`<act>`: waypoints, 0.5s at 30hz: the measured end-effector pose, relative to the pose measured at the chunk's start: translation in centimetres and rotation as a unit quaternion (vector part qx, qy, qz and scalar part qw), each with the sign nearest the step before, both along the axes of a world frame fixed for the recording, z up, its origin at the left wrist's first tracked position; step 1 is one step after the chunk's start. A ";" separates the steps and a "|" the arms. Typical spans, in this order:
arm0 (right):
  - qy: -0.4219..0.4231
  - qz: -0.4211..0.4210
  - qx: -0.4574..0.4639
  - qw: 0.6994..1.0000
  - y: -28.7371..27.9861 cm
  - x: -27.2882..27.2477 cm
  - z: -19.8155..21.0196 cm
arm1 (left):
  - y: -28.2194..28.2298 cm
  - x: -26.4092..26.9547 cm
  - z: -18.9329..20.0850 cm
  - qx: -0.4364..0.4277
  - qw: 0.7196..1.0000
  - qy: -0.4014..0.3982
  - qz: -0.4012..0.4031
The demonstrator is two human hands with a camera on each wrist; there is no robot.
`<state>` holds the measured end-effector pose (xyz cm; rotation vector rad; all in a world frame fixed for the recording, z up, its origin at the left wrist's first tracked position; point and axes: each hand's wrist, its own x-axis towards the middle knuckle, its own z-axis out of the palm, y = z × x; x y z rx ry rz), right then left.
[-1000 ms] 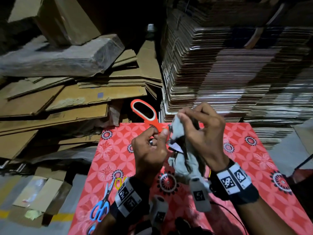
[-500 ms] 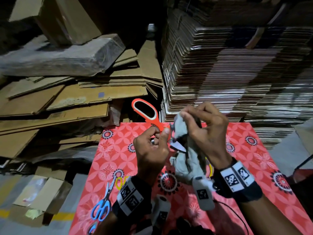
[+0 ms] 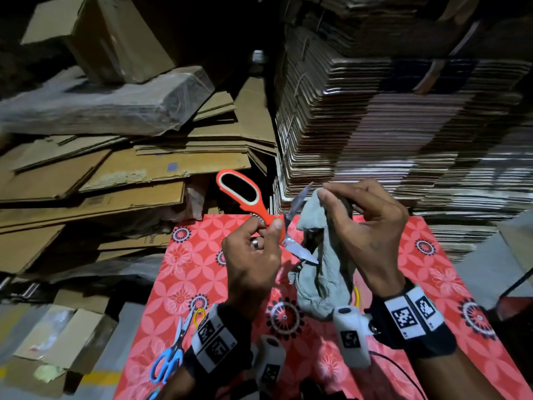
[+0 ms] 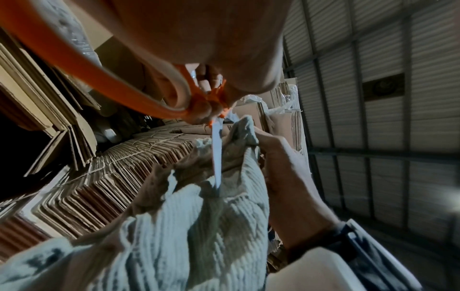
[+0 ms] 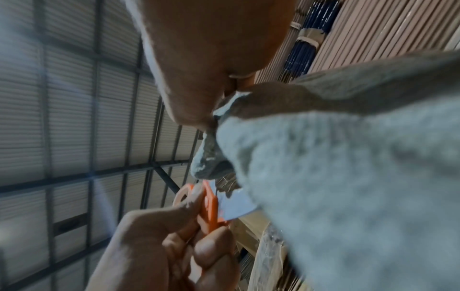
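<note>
Your left hand (image 3: 251,255): fingers curled round the orange scissors (image 3: 263,213), blades apart. Your right hand (image 3: 366,229): fingers pinching the grey cloth (image 3: 326,272).

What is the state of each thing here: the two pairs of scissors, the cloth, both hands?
orange scissors: blades open, one blade against the grey cloth.
grey cloth: hangs bunched, pinched at its top.
blue scissors: blades shut, lying on the red mat.
left hand: grips the orange scissors near the pivot.
right hand: pinches the grey cloth's top.
</note>
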<state>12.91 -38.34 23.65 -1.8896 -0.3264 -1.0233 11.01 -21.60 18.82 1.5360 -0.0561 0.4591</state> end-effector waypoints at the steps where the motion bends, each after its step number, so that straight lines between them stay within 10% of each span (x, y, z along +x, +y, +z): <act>1: 0.004 0.010 0.014 1.000 -0.4 0.0 0.1 | 0.1 0.0 0.0 -0.018 1.000 0.010 -0.005; 15: -0.012 0.030 -0.043 0.999 -0.6 1.1 1.7 | -0.1 -0.4 0.6 -0.055 0.998 0.020 -0.020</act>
